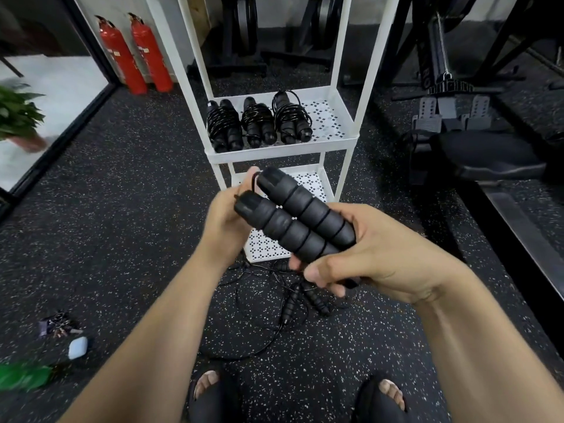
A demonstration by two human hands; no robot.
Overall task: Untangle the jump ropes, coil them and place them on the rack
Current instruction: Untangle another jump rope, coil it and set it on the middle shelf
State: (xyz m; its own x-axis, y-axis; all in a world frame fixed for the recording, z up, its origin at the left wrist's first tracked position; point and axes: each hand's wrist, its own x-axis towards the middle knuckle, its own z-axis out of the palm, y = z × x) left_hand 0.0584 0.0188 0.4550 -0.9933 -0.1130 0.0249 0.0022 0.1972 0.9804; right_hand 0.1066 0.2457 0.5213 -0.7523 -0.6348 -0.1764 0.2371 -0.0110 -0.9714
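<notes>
- Two black foam handles (305, 210) of one jump rope are held side by side in the centre of the frame, tilted up towards the upper left.
- The lower ends of the handles are gripped by the right hand (381, 261), with fingers and thumb curled round both.
- A thin black cord (252, 182) at the upper ends is pinched by the curled fingers of the left hand (224, 224).
- A white rack (274, 153) is seen behind the hands; three coiled jump ropes (259, 123) are laid in a row on its shelf, in the upper centre.
- Tangled ropes (293, 300) are left on the speckled floor below the hands, just in front of the rack.
- Two red fire extinguishers (134, 53) are placed at the upper left.
- A bunch of keys (58, 326) and a small white case (77, 348) are seen at the lower left.
</notes>
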